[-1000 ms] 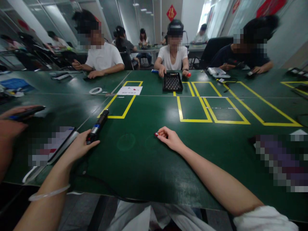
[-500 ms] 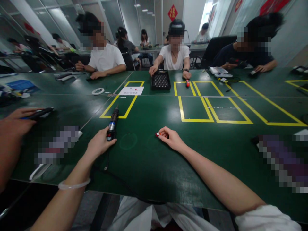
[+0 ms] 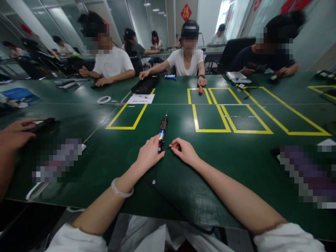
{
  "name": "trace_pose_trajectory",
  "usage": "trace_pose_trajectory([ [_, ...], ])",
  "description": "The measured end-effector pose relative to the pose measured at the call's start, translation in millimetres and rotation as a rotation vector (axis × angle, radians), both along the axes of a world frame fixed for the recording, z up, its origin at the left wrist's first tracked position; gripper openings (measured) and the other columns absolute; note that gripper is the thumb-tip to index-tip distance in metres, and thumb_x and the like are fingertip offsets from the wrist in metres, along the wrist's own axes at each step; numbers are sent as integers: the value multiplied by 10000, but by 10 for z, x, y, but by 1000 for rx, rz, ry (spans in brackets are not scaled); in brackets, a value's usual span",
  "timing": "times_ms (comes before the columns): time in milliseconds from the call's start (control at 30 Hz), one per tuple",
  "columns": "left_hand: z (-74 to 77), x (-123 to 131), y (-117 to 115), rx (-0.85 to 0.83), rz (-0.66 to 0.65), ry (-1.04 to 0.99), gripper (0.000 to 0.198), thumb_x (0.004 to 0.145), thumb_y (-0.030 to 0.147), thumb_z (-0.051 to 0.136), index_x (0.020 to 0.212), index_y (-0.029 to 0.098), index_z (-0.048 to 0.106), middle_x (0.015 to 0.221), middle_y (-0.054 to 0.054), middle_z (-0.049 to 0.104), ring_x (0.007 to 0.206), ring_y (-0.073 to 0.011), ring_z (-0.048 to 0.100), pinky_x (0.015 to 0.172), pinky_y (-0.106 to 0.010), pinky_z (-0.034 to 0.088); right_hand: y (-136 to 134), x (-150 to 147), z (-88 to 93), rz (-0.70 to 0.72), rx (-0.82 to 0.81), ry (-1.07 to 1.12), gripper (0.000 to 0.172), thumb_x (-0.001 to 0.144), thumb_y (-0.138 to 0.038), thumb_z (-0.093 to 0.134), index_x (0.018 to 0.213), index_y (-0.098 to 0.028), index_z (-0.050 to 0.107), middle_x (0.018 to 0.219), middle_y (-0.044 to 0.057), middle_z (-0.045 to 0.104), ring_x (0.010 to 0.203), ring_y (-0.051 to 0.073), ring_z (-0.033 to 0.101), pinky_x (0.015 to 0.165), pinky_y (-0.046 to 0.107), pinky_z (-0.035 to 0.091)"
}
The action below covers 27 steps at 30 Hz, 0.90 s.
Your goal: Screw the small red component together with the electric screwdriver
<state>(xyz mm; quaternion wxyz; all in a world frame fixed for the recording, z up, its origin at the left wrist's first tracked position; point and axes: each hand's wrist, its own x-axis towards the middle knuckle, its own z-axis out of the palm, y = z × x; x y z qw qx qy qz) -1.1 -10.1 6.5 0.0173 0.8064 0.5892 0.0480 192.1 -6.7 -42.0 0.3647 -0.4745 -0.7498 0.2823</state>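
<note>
My left hand (image 3: 150, 153) is closed round the lower part of an electric screwdriver (image 3: 162, 128), dark with a silver and blue band, whose thin bit points away from me. A black cord (image 3: 172, 203) runs over the green table towards my body. Just to the right, my right hand (image 3: 185, 151) pinches a small red and white piece (image 3: 170, 145) between thumb and fingers. Its exact kind is too small to make out. The piece lies close beside the tool's rear end, and I cannot tell whether they touch.
Yellow tape frames (image 3: 212, 131) mark the green table (image 3: 168, 210). Across it a person moves a black tray (image 3: 145, 85) and holds a red object (image 3: 201, 90). A white tape roll (image 3: 104, 100) and a printed paper (image 3: 141, 99) lie ahead. Another person's hand (image 3: 19, 129) is at left.
My left hand has carried the electric screwdriver rightward, up beside my right hand, which stays nearly still. Across the table, the person has shifted the black tray to the left.
</note>
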Motion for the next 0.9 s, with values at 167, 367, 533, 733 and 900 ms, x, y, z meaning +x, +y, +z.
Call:
trace_pose_trajectory([
  [167, -30, 240, -25, 14, -53, -8, 696, 819, 365, 569, 1434, 161, 313, 1399, -146, 477, 1170, -284, 526, 913, -370, 479, -9, 6, 42, -41, 91, -215, 96, 829, -177, 648, 903, -187, 587, 803, 8, 618, 758, 161, 543, 704, 276, 381],
  [367, -3, 291, -67, 26, -58, -11, 674, 829, 339, 563, 1430, 162, 315, 1394, -149, 475, 1153, -269, 530, 914, -361, 471, -4, -5, 19, -5, 105, -241, 150, 833, -182, 663, 964, -182, 590, 859, 29, 617, 812, 181, 548, 732, 292, 388],
  [533, -9, 278, -64, 15, -57, -38, 680, 832, 344, 553, 1443, 171, 308, 1391, -148, 477, 1149, -278, 530, 909, -374, 469, -19, -8, 12, 25, 92, -137, 143, 830, -150, 642, 956, -187, 583, 861, 26, 626, 810, 178, 564, 756, 299, 411],
  [733, -7, 258, -78, 2, -27, -58, 653, 860, 403, 526, 1449, 231, 303, 1337, -133, 481, 1114, -273, 544, 802, -357, 498, -16, 3, -7, 29, 128, -113, 80, 864, -151, 588, 927, -195, 609, 878, 36, 618, 833, 176, 568, 776, 298, 427],
  [900, 11, 251, -102, 28, 0, -31, 607, 882, 448, 494, 1438, 281, 314, 1248, -110, 487, 1030, -256, 569, 707, -326, 499, -14, 9, -12, 29, 125, -111, 87, 881, -156, 567, 938, -192, 623, 893, 38, 601, 833, 170, 574, 772, 294, 424],
])
